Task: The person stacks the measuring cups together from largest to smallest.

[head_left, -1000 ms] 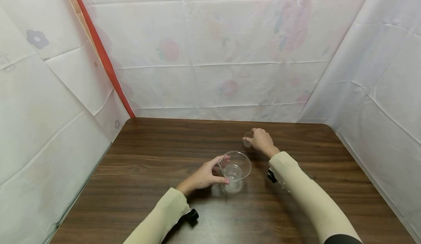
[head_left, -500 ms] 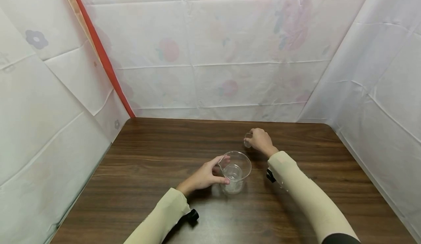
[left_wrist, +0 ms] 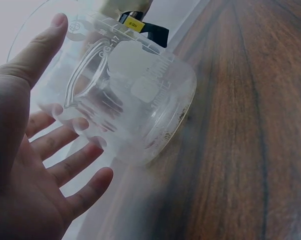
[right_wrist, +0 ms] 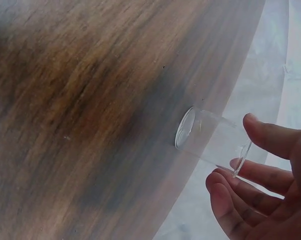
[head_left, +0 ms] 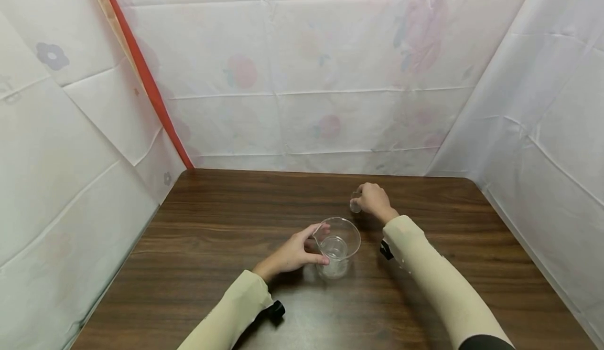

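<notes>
**Large glass beaker (head_left: 353, 254) gripped by left hand (head_left: 294, 249), small glass cup (right_wrist: 213, 137) pinched by right hand (head_left: 375, 201)**

The large glass beaker is seen upright on the table (head_left: 212, 224), in front of the person. Its side is clasped by the left hand, with the thumb set on the near side and the fingers spread round the far side. Through its clear wall a smaller glass vessel (head_left: 333, 247) is seen inside, low down. White printed markings (left_wrist: 153, 82) are shown on the wall in the left wrist view; only part of the lettering can be read.

The small glass cup is held by the right hand near the table's far edge, beyond the large glass beaker and well apart from it. It is pinched at the rim between thumb and fingers, and its base is turned toward the table; whether the wood is touched cannot be told.

Both arms are covered by pale sleeves (head_left: 429, 271), and a black device (head_left: 276, 309) is worn at the left wrist. The dark, wood-grained table is enclosed by white patterned sheets (head_left: 292, 40), and at the left back corner a red strip (head_left: 146, 77) is seen running down.
</notes>
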A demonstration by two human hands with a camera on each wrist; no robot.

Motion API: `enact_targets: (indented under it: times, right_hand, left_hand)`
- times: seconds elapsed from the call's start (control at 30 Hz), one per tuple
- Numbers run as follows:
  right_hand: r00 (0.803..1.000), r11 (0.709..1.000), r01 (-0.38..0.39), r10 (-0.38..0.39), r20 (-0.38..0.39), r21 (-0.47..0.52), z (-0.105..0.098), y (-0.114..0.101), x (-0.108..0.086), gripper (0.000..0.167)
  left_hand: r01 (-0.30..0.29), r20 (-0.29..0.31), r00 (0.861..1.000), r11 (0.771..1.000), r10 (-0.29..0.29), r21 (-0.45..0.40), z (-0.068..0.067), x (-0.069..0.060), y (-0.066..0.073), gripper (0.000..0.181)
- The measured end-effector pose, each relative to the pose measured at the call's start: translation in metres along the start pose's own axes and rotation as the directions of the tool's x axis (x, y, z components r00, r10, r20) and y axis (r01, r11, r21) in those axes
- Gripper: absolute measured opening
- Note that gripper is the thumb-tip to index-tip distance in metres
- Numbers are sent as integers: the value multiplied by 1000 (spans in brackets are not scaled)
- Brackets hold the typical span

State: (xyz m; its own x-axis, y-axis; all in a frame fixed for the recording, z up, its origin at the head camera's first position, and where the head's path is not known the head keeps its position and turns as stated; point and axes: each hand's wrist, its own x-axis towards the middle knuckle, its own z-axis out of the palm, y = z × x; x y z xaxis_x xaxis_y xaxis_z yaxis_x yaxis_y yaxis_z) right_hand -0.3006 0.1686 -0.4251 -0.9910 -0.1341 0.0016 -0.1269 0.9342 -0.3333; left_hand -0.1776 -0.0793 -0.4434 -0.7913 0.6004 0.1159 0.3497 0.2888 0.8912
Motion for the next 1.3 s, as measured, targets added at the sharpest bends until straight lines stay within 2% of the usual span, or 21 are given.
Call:
enact_targets:
  times: [0.13,0.43,0.63,0.73,0.97,1.3]
  right_hand:
    - [1000,1000,4,-4,-9,2,-2,-1,0,38]
    - [1000,1000,-1,1,10,18,-1,2,-1,40]
    - [1000,997,9,-9,-4,79,1,4,1,37]
    - [1000,995,20,-20,-4,96,1,4,2,36]
    - [1000,993,19,-19,-2,113,2,5,2,33]
    - [998,993,48,-45,-35,109,0,6,1,36]
  left_hand:
    - [-2,-8,1000,1000,2,13,3,5,-20,76]
    - [1,3,1000,1000,-1,16,3,4,-20,76]
    - [0,-7,1000,1000,0,13,4,5,-20,76]
    - [4,-5,1000,1000,-4,9,3,5,-16,77]
    - [-5,11,1000,1000,5,0,-3,-3,12,74]
    - [6,7,1000,1000,-6,-14,-1,-4,13,74]
